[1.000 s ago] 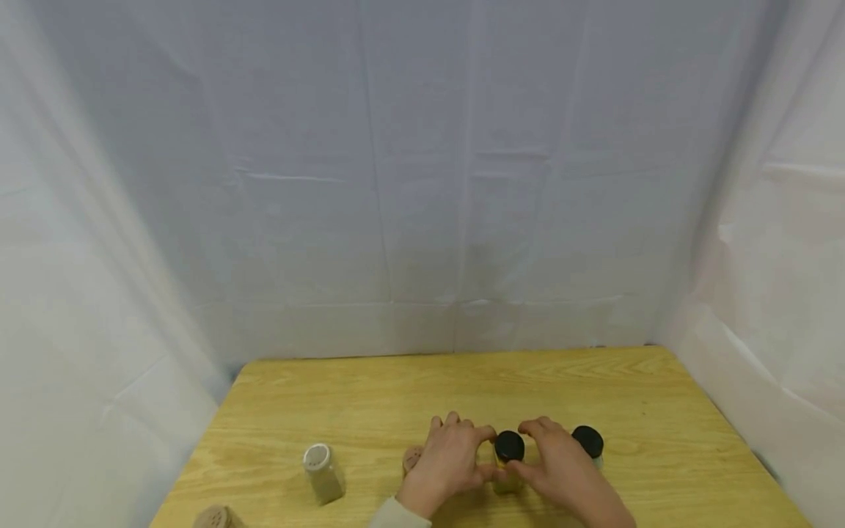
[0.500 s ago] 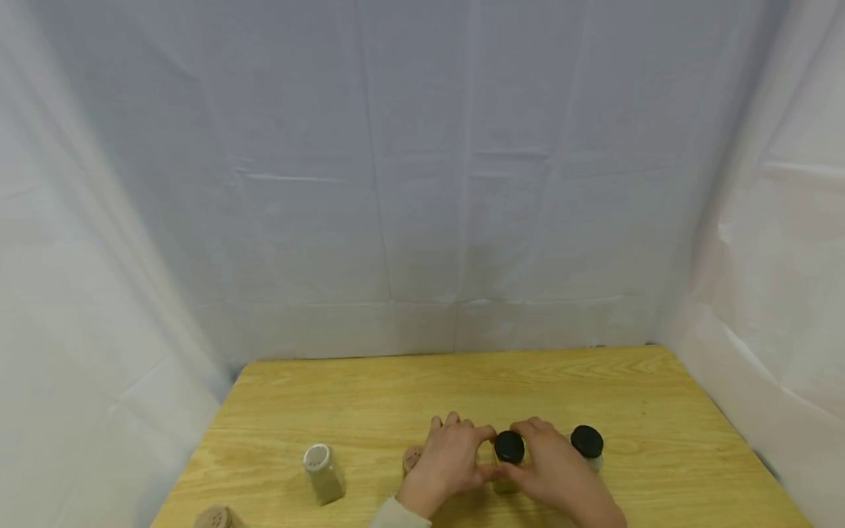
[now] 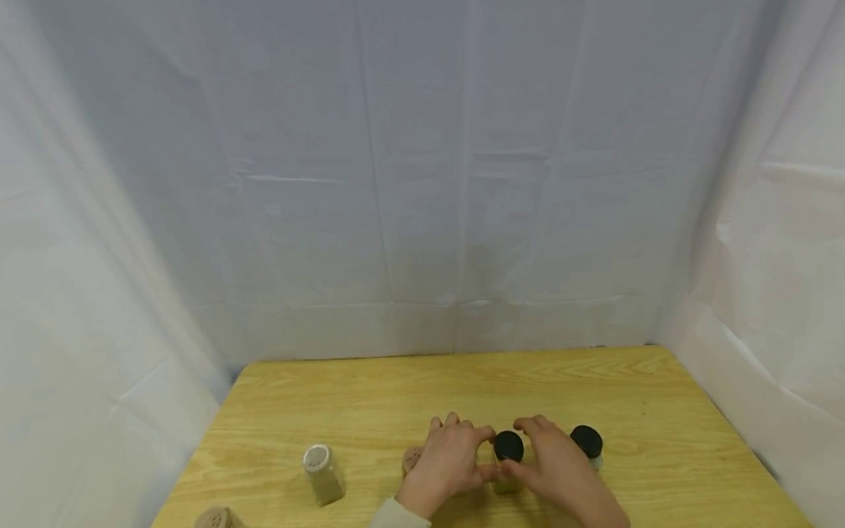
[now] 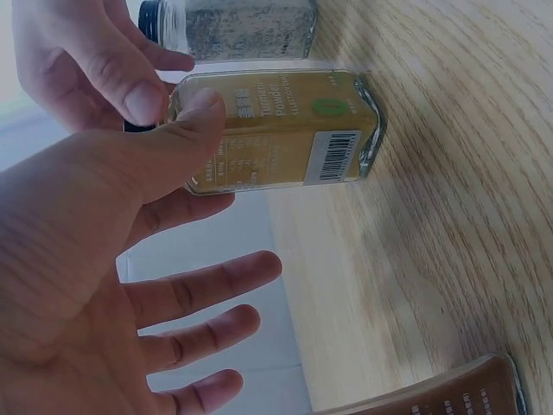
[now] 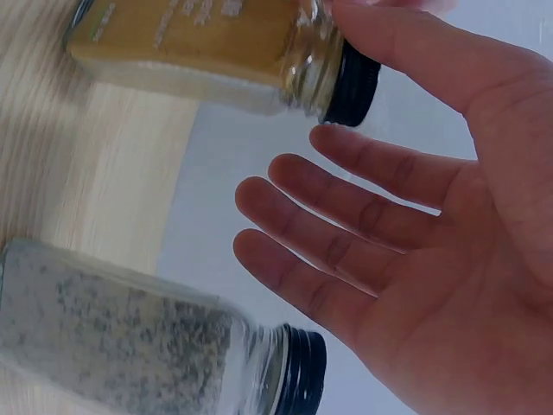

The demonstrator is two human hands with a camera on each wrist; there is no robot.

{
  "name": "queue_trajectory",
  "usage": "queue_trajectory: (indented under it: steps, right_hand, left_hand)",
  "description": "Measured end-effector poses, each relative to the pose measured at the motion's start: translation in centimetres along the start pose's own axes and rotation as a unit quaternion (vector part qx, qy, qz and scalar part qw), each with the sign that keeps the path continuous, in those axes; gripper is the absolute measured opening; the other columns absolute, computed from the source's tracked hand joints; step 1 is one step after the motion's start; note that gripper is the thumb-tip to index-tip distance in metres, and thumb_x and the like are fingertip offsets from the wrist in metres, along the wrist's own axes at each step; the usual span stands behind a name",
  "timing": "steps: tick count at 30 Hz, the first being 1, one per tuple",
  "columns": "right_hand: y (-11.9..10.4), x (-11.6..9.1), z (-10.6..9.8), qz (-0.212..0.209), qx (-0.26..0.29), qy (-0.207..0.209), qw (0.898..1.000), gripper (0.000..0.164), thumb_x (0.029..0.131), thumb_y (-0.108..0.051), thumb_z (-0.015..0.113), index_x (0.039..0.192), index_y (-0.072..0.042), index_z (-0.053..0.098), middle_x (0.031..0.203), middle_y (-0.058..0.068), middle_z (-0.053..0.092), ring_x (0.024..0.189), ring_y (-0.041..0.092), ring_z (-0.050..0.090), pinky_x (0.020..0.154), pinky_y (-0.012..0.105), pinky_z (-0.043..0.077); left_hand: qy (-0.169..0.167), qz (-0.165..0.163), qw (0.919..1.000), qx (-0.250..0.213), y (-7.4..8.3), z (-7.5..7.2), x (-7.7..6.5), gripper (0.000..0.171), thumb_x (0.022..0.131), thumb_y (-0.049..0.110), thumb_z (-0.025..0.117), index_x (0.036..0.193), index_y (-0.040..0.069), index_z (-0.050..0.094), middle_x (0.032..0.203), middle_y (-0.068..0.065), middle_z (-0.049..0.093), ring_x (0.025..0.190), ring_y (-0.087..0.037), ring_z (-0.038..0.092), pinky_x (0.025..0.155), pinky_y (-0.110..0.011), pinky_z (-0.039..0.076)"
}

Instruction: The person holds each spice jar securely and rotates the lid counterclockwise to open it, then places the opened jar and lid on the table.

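A glass spice jar of yellow-brown turmeric powder (image 4: 272, 130) stands upright on the table, its black cap (image 3: 508, 445) on top. My left hand (image 3: 445, 462) pinches the jar between thumb and index finger, while its other fingers extend free in the left wrist view. On the jar's other side is my right hand (image 3: 557, 469), its thumb at the cap. In the right wrist view, a small gap separates its index fingertip from the cap (image 5: 352, 85), and the remaining fingers are spread.
A black-capped jar of speckled grey-white seasoning (image 5: 121, 328) stands to the right. Left of my hands are a brown-topped shaker (image 3: 412, 459), a white-topped shaker (image 3: 325, 477) and another brown-topped shaker (image 3: 214, 518). White sheeting (image 3: 422, 220) encloses the wooden table (image 3: 396, 389).
My right hand closed its fingers on the cap half a second ago, and now its index finger has moved off it. My left hand and the jar have stayed in place.
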State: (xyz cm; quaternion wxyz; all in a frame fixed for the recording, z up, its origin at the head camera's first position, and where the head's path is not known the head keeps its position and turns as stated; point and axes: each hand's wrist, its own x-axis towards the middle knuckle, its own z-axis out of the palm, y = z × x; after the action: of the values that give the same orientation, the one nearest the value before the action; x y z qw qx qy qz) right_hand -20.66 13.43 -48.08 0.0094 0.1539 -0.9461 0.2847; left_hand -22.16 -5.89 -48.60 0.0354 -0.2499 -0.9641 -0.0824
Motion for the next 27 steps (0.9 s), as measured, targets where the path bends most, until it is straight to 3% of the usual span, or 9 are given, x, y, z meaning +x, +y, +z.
queue_trajectory:
  steps: [9,13,21,27]
  right_hand:
    - [0.36,-0.45,-0.61,-0.018,0.014,-0.008,1.000,0.042,0.079,-0.031,0.084,0.109,-0.007,0.067,0.110,0.007,0.064,0.099,0.029,0.066,0.079,0.046,0.054]
    - [0.27,-0.30,-0.43,-0.020,0.021,-0.020,0.999,0.045,0.081,-0.029,0.083,0.116,-0.006,0.066,0.115,0.008,0.064,0.102,0.032,0.066,0.081,0.050,0.054]
    - [-0.14,0.20,0.29,-0.039,0.007,-0.024,0.999,0.057,0.085,-0.043,0.077,0.126,-0.005,0.063,0.121,0.013,0.063,0.101,0.030,0.066,0.080,0.048,0.054]
    - [-0.34,0.27,0.10,0.000,0.009,-0.021,1.000,0.063,0.084,-0.042,0.078,0.132,-0.006,0.059,0.123,0.014,0.063,0.101,0.030,0.066,0.080,0.050,0.053]
  left_hand:
    - [0.001,-0.002,1.0000,-0.008,0.01,-0.04,-0.05,0.049,0.077,0.062,0.074,0.118,0.035,0.069,0.091,0.006,0.068,0.078,-0.013,0.046,0.070,-0.033,0.030]
    - [0.002,0.001,1.0000,-0.006,0.00,0.01,-0.08,0.048,0.078,0.062,0.074,0.118,0.036,0.069,0.092,0.006,0.069,0.079,-0.013,0.047,0.069,-0.032,0.030]
    - [0.010,0.007,0.9999,0.005,0.02,0.08,-0.10,0.043,0.081,0.060,0.073,0.117,0.037,0.069,0.090,0.006,0.068,0.078,-0.013,0.048,0.068,-0.032,0.030]
    - [0.006,0.002,1.0000,0.006,0.10,-0.06,-0.11,0.045,0.080,0.061,0.073,0.118,0.037,0.068,0.090,0.005,0.068,0.078,-0.014,0.048,0.069,-0.033,0.030]
